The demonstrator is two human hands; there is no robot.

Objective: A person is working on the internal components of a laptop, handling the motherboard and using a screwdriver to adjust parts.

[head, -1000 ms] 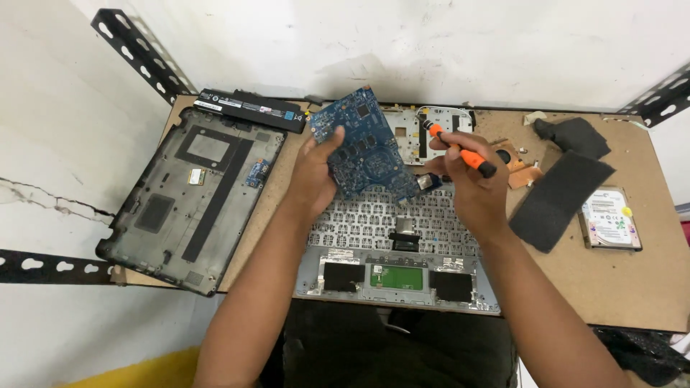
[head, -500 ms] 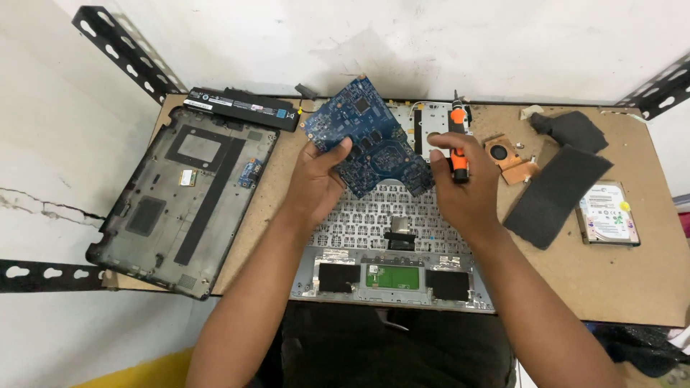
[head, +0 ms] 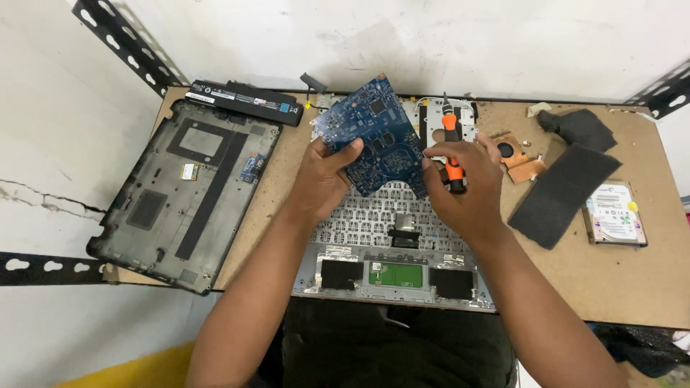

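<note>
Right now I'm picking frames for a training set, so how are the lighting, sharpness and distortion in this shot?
Head view: even, soft light, only faint shadows under the hands; the blue circuit board held by the left hand is sharp, as is the orange-and-black screwdriver in the right hand; no strong glare; wide-angle bending shows at the black perforated metal brackets in the corners.
</note>
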